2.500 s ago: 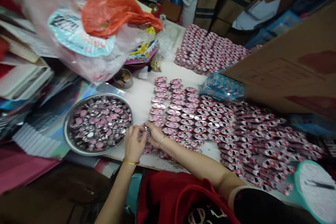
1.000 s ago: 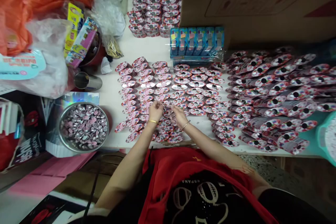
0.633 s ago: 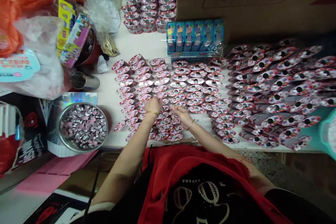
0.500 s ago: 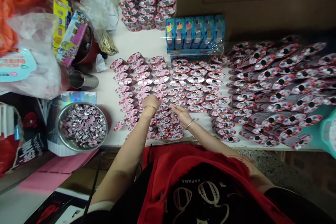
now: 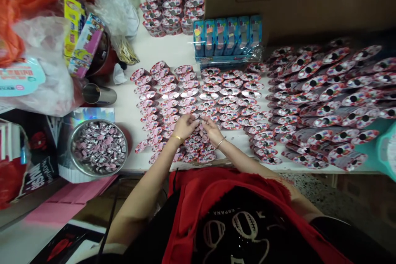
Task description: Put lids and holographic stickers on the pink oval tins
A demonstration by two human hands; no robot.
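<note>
Metal bowl (image 5: 73,152) leftward; blue packs (image 5: 220,39) beyond; hands (image 5: 184,127) (image 5: 213,133) nearly meeting; right holds small discs (image 5: 203,128), left's grip unclear.

Pieces (image 5: 203,129) in right hand (image 5: 213,133) partly hidden, teal tub (image 5: 383,152) cropped

White worktop (image 5: 170,51): oval-topped patterned pieces (image 5: 229,92), rowed around the fingers (image 5: 209,122); blue wrapped pack (image 5: 227,37), beyond the fingers; metal cup (image 5: 105,95), left.

This looks like a workshop; matching containers (image 5: 230,91) crowd a table (image 5: 161,51) in rows.
</note>
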